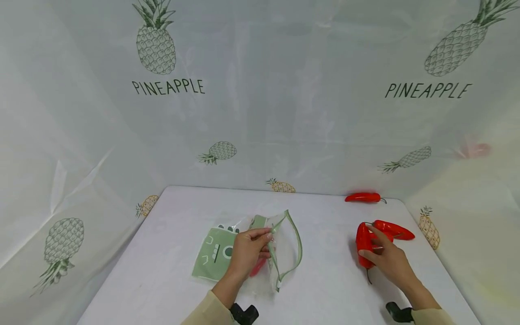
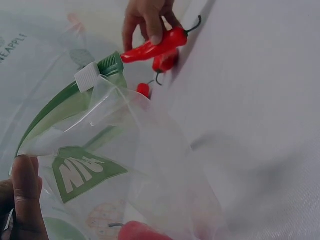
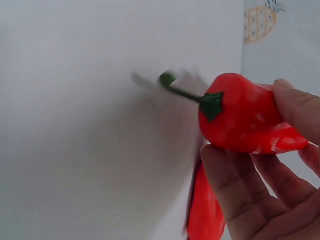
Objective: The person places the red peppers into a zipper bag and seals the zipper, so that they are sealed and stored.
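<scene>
At the rim of a clear plastic zip bag (image 1: pixel 212 259) printed with a green cartoon face, my left hand (image 1: pixel 243 253) pinches the plastic, and the green-edged mouth stands apart. A white slider (image 2: pixel 86 77) sits on the green zip strip in the left wrist view. Inside the bag lies a red pepper (image 2: pixel 141 232), partly covered by my hand in the head view. My right hand (image 1: pixel 387 261) grips another red pepper (image 3: pixel 240 112) between thumb and fingers, its green stem pointing toward me. Behind that hand are further red peppers (image 1: pixel 397 229) on the table, partly hidden.
A lone red pepper (image 1: pixel 363 197) lies at the table's far right edge. The white table (image 1: pixel 325 253) is bordered by a pale hanging sheet (image 1: pixel 284 113) with pineapple prints at the back and sides. A black wrist mount (image 1: pixel 243 314) shows at the left sleeve.
</scene>
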A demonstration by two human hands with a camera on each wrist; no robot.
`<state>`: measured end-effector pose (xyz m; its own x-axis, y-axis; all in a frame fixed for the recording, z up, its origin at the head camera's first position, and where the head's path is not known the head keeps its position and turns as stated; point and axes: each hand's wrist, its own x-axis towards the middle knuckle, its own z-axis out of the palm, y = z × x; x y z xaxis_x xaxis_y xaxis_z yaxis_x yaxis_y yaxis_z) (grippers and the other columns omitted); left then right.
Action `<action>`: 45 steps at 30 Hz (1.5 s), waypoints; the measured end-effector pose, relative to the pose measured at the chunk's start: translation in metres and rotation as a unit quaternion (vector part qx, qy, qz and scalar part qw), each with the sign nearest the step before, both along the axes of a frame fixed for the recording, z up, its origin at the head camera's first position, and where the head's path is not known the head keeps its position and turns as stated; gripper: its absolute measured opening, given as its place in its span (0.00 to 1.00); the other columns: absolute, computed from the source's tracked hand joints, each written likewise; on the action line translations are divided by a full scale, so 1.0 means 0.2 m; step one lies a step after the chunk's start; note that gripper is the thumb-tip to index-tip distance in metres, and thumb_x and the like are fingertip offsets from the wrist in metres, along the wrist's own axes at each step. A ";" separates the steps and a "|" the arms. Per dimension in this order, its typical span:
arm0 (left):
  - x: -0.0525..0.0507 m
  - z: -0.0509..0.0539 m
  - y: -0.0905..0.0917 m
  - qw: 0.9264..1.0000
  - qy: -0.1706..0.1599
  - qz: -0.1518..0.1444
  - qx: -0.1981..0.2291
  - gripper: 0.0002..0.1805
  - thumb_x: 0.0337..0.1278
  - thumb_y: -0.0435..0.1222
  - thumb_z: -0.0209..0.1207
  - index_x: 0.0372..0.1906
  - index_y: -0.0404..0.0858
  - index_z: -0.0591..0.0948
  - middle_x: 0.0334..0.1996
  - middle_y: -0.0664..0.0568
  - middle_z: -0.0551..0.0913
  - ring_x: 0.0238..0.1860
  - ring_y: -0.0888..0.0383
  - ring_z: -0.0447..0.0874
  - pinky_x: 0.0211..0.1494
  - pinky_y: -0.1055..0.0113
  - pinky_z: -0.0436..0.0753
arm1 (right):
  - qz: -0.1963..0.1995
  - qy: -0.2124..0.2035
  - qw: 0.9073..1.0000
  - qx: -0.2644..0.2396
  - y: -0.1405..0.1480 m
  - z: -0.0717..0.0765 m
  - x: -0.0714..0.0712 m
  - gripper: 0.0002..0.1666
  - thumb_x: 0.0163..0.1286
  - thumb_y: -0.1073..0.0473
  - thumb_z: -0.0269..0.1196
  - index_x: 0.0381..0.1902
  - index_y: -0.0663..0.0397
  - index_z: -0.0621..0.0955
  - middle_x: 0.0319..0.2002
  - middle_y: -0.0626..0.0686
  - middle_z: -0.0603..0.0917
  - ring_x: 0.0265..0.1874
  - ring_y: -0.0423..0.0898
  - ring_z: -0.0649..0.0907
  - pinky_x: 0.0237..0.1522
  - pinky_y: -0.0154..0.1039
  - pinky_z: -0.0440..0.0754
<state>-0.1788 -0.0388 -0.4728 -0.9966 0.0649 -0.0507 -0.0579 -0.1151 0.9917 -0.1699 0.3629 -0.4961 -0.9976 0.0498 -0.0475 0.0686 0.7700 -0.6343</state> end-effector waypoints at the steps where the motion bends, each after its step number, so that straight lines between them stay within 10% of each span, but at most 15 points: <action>1: 0.00 0.00 0.00 1.000 0.001 0.000 -0.001 0.16 0.68 0.35 0.69 0.55 0.29 0.88 0.28 0.49 0.85 0.24 0.62 0.84 0.30 0.68 0.91 | -0.001 0.004 1.000 -0.006 -0.02 0.00 0.00 0.54 0.70 0.47 0.73 0.83 0.56 0.57 0.63 0.77 0.76 0.52 0.70 0.84 0.40 0.51 0.93; 31: -0.09 0.00 0.05 1.000 0.006 0.018 -0.002 0.14 0.69 0.33 0.68 0.55 0.31 0.88 0.34 0.45 0.87 0.24 0.62 0.84 0.30 0.66 0.91 | 0.024 0.007 0.992 -0.124 -0.52 0.15 -0.08 0.50 0.67 0.52 0.76 0.81 0.45 0.63 0.65 0.68 0.79 0.53 0.60 0.85 0.35 0.43 0.94; 45: -0.09 0.01 0.08 0.999 0.000 0.020 -0.028 0.13 0.68 0.34 0.69 0.53 0.33 0.90 0.30 0.49 0.84 0.24 0.62 0.83 0.30 0.66 0.92 | 0.068 -0.065 0.977 -0.191 -0.72 0.30 -0.07 0.46 0.64 0.55 0.77 0.77 0.48 0.71 0.54 0.62 0.85 0.42 0.53 0.87 0.29 0.47 0.93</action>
